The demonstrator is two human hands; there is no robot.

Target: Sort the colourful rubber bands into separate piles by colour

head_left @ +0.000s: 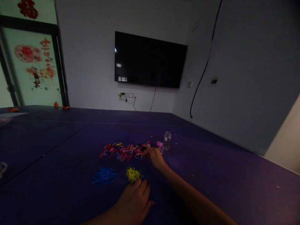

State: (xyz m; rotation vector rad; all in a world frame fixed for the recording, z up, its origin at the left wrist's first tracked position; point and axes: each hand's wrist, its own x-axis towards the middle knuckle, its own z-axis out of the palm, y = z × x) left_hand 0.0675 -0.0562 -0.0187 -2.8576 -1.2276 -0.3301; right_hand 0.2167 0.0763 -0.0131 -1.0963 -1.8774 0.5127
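A loose heap of mixed pink, red and dark rubber bands lies spread across the purple surface. At its right end my right hand reaches in, fingertips drawn together on the bands; what is between them is too small to make out. Closer to me sit a pile of yellow rubber bands and, left of it, a pile of blue rubber bands. My left hand lies palm down just below the yellow pile, its fingers laid out and thumb apart, holding nothing visible.
Just past my right hand stands a clear plastic bottle, with a small pink tag beside it. Small white scraps dot the purple surface. Orange objects are near the door. A television hangs on the wall.
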